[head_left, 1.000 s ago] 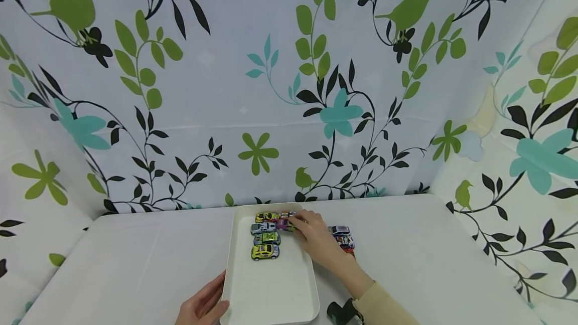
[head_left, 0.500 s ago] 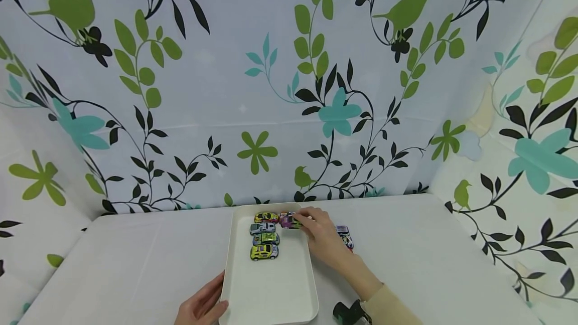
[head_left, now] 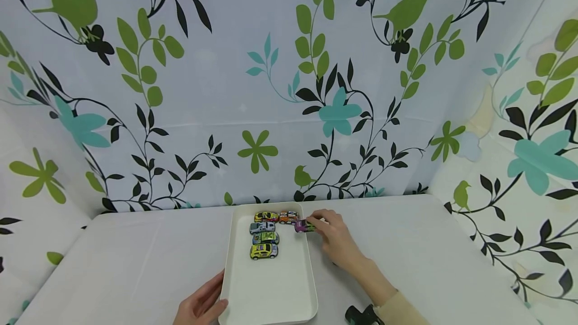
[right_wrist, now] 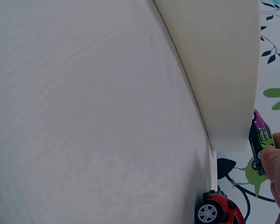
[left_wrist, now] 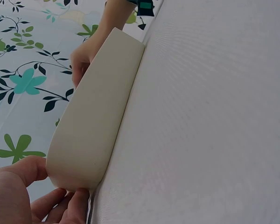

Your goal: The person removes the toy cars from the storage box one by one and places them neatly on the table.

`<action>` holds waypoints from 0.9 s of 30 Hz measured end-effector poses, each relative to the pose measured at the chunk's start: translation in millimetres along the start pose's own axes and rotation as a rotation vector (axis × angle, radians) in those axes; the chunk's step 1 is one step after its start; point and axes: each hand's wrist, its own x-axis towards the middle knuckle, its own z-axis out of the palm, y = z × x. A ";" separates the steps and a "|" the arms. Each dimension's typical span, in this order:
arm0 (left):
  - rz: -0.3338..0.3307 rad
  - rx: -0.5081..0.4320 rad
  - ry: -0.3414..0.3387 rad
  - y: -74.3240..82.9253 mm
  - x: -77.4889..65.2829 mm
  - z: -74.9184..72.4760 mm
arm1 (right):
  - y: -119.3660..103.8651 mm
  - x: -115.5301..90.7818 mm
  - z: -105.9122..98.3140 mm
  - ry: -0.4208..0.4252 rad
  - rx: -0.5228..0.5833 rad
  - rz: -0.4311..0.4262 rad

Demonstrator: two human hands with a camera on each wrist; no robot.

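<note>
My left hand grips the left edge of a white tray; in the left wrist view the thumb is at the rim and the fingers press the outer wall. With thumb and fingertips my right hand pinches a purple and green toy car over the tray's right rim. In the right wrist view this toy car is tilted beside the tray wall. Inside, an orange toy car stands at the far end, right of a column of several cars, including a yellow toy car nearest me.
On the white table, a red toy car stands right of the tray, hidden by my right hand in the head view. A black wrist device sits at my right sleeve. A leaf-patterned cloth hangs behind the table.
My right hand has moved the purple and green car rightward from beside the other cars to the tray's right rim, uncovering the orange car. My left hand keeps its hold on the tray.
</note>
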 end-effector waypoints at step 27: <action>-0.002 -0.008 -0.015 4.9 -2.7 -1.3 | 52.1 -38.7 -27.5 0.138 -0.002 0.066</action>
